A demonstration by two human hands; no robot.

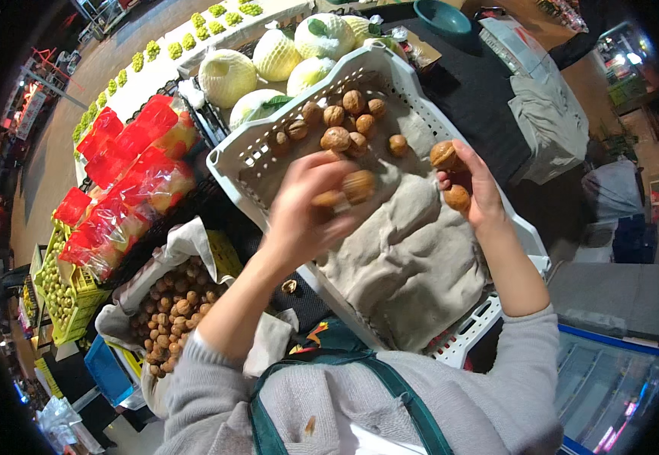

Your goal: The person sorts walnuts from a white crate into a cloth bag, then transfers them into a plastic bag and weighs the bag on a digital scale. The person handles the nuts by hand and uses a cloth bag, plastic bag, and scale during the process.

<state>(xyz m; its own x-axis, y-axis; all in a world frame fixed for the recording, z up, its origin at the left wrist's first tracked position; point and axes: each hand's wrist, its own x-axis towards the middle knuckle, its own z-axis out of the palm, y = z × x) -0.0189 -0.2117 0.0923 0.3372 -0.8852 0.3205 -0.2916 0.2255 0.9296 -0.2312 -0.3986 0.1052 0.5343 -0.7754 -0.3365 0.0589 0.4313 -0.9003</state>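
My left hand (307, 199), blurred, is over the left part of a white perforated plastic crate (329, 284), with two walnuts (358, 186) at its fingers; its exact grip is hard to see. At the crate's right side my right hand (483, 190) holds two walnuts (457, 197), one at the fingertips and one lower against the fingers. Grey-beige cloth (415, 239) lies rumpled in the crate. Several loose walnuts (354, 102) are gathered on it at the far end, and a single walnut (398, 145) sits a little apart.
Left of the crate stands a cloth-lined container full of walnuts (183, 307). Net-wrapped pale fruit (227, 78) and red-and-clear bags of fruit (136, 165) lie farther off. A walnut shell piece (289, 286) rests beside the crate. A green bowl (442, 17) stands beyond.
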